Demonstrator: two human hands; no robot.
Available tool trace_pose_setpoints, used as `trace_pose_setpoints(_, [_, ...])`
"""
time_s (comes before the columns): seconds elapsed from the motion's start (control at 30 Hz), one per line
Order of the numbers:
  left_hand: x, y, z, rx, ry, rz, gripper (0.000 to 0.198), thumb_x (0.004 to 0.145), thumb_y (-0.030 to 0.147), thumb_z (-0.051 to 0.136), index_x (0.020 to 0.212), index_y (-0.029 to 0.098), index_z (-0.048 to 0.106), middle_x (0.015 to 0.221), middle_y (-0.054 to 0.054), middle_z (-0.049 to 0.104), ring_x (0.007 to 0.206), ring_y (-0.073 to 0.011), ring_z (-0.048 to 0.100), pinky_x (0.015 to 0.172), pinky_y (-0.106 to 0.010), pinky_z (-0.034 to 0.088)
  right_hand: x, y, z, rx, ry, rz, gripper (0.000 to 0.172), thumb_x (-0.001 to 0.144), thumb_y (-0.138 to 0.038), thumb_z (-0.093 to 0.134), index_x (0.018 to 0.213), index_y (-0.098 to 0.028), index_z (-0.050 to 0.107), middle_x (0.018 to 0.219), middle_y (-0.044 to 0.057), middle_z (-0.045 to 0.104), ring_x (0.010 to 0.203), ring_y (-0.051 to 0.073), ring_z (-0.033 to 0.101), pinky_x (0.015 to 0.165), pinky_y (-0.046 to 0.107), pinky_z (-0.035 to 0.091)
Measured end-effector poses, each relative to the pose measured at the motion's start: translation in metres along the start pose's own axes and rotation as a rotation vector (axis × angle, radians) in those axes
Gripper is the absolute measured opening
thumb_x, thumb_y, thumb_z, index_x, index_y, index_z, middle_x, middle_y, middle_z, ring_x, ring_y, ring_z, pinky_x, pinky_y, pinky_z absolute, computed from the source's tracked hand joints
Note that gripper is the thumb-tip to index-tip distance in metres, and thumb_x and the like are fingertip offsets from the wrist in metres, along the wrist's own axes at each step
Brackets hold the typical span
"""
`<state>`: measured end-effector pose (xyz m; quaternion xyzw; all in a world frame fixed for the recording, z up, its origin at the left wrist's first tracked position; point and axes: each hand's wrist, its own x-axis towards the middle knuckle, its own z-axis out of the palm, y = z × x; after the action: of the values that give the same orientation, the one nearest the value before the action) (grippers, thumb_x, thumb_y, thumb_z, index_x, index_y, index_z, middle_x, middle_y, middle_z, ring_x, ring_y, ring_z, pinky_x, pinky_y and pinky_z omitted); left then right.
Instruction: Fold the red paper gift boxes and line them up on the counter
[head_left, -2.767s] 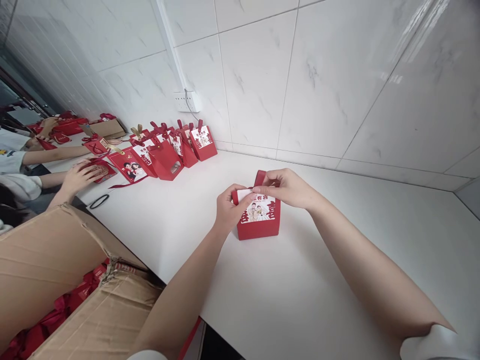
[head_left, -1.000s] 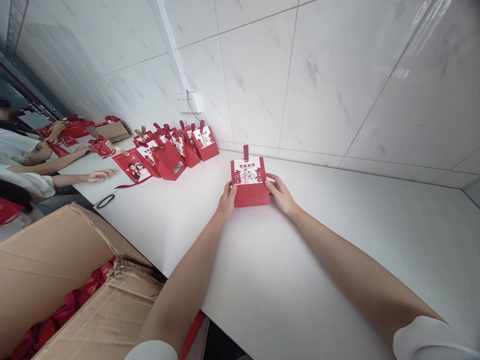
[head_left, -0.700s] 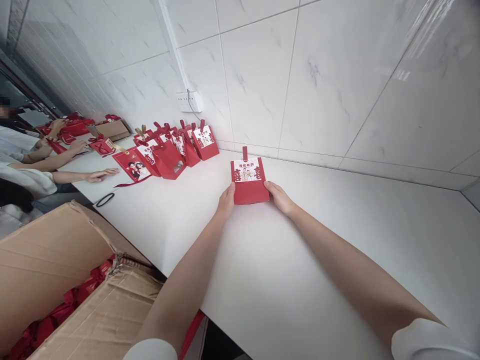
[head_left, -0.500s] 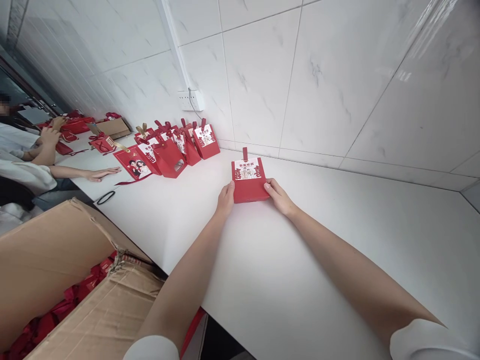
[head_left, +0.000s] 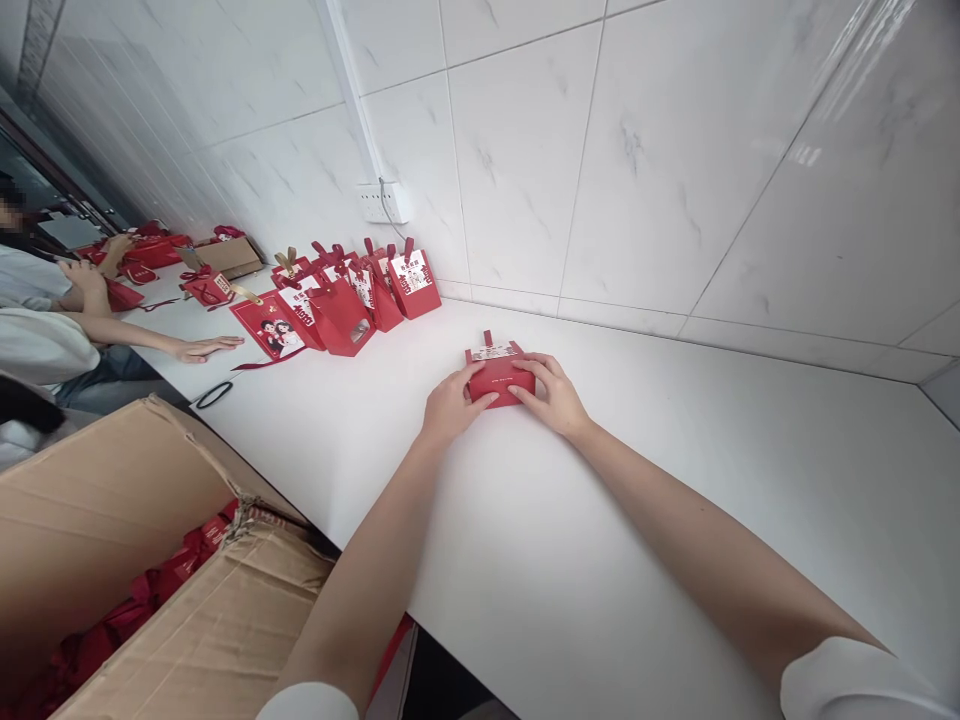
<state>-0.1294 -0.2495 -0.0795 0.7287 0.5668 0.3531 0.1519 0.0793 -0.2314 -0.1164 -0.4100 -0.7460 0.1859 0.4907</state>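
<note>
A red gift box (head_left: 501,376) with a white printed panel and a dark red ribbon loop lies between my two hands on the white table (head_left: 645,480). It is tipped back, so its plain red underside, bearing a small line of print, faces me. My left hand (head_left: 450,405) grips the box's left end, thumb along the lower edge. On the right end, my right hand (head_left: 553,395) holds it with fingers over the top and the thumb below.
Several red gift boxes (head_left: 341,315) stand in a cluster by the tiled wall, left of my hands. A black ring (head_left: 214,395) lies near the table edge. At lower left is a large cardboard carton (head_left: 97,490) holding red items. A co-worker's hand (head_left: 206,348) rests on the table.
The gift box has tilted back, its front panel turning away and its underside coming into view. My fingers have shifted from its sides to wrap around its top and bottom edges.
</note>
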Motion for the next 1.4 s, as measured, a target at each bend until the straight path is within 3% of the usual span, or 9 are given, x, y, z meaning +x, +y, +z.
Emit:
trace_pose_setpoints(0.27, [0.006,-0.012,0.014,-0.318,-0.091,0.002,0.056,0.076,0.041,0.07,0.129,0.028,0.059,0.12,-0.005,0.065,0.097,-0.0221,0.063,0.084,-0.034,0.052,0.004,0.006,0.002,0.074,0.016,0.04,0.035,0.082,-0.044,0.064,0.115,-0.031,0.067,0.122,0.007,0.055,0.105,0.026,0.059,0.079,0.04,0.056])
trace_pose_setpoints(0.4, [0.007,-0.016,0.016,-0.385,-0.087,0.035,0.048,0.079,0.041,0.066,0.126,0.029,0.062,0.129,-0.003,0.061,0.108,-0.0226,0.06,0.09,-0.033,0.05,0.006,0.011,0.001,0.159,0.033,0.074,0.03,0.083,-0.042,0.065,0.11,-0.031,0.071,0.12,0.005,0.058,0.097,0.022,0.061,0.078,0.038,0.056])
trace_pose_setpoints(0.6, [0.009,-0.018,0.017,-0.302,-0.084,0.036,0.044,0.082,0.046,0.062,0.123,0.03,0.064,0.117,-0.003,0.067,0.081,-0.0179,0.062,0.077,-0.032,0.051,0.008,0.013,0.0,0.158,0.033,0.068,0.025,0.084,-0.04,0.064,0.106,-0.031,0.073,0.117,0.002,0.064,0.096,0.022,0.063,0.085,0.039,0.053])
trace_pose_setpoints(0.8, [0.006,-0.009,0.014,-0.296,-0.087,0.071,0.039,0.087,0.042,0.055,0.123,0.028,0.063,0.123,-0.003,0.064,0.103,-0.02,0.06,0.089,-0.031,0.047,0.008,0.007,-0.003,0.138,0.004,0.082,0.027,0.085,-0.045,0.06,0.105,-0.031,0.073,0.118,0.003,0.065,0.104,0.024,0.061,0.088,0.041,0.052])
trace_pose_setpoints(0.9, [0.004,-0.008,0.013,-0.301,-0.079,0.03,0.044,0.087,0.043,0.054,0.128,0.028,0.058,0.113,-0.004,0.066,0.092,-0.0177,0.062,0.082,-0.029,0.048,0.007,0.002,-0.006,0.169,0.016,0.102,0.033,0.086,-0.05,0.056,0.104,-0.028,0.072,0.12,0.005,0.064,0.106,0.023,0.06,0.081,0.037,0.053])
trace_pose_setpoints(1.0, [0.006,-0.016,0.014,-0.346,0.013,-0.071,0.051,0.084,0.038,0.056,0.134,0.027,0.05,0.094,-0.002,0.064,0.077,-0.0142,0.059,0.073,-0.027,0.047,0.007,0.003,-0.011,0.302,0.154,0.26,0.042,0.088,-0.059,0.047,0.099,-0.023,0.066,0.108,0.006,0.066,0.079,0.017,0.064,0.067,0.031,0.053])
trace_pose_setpoints(1.1, [0.012,-0.026,0.014,-0.427,0.148,-0.188,0.054,0.079,0.023,0.054,0.133,0.026,0.047,0.098,-0.003,0.061,0.083,-0.0137,0.058,0.071,-0.026,0.047,0.008,0.011,-0.016,0.402,0.306,0.446,0.045,0.086,-0.064,0.043,0.09,-0.021,0.058,0.092,0.003,0.064,0.052,0.01,0.053,0.053,0.026,0.047])
trace_pose_setpoints(1.3, [0.015,-0.026,0.012,-0.572,0.153,-0.351,0.025,0.082,0.038,0.051,0.098,0.022,0.061,0.101,-0.005,0.064,0.091,-0.0153,0.061,0.073,-0.027,0.047,0.01,0.017,-0.014,0.445,0.189,0.547,0.05,0.083,-0.067,0.047,0.067,-0.02,0.053,0.066,-0.001,0.055,0.047,0.012,0.053,0.047,0.026,0.043])
trace_pose_setpoints(1.4, [0.013,-0.017,0.01,-0.619,0.089,-0.344,0.036,0.083,0.051,0.05,0.072,0.018,0.056,0.081,-0.004,0.061,0.081,-0.0145,0.06,0.067,-0.025,0.045,0.01,0.01,-0.008,0.46,0.088,0.545,0.053,0.083,-0.068,0.045,0.06,-0.021,0.045,0.058,-0.002,0.05,0.045,0.013,0.052,0.044,0.026,0.041])
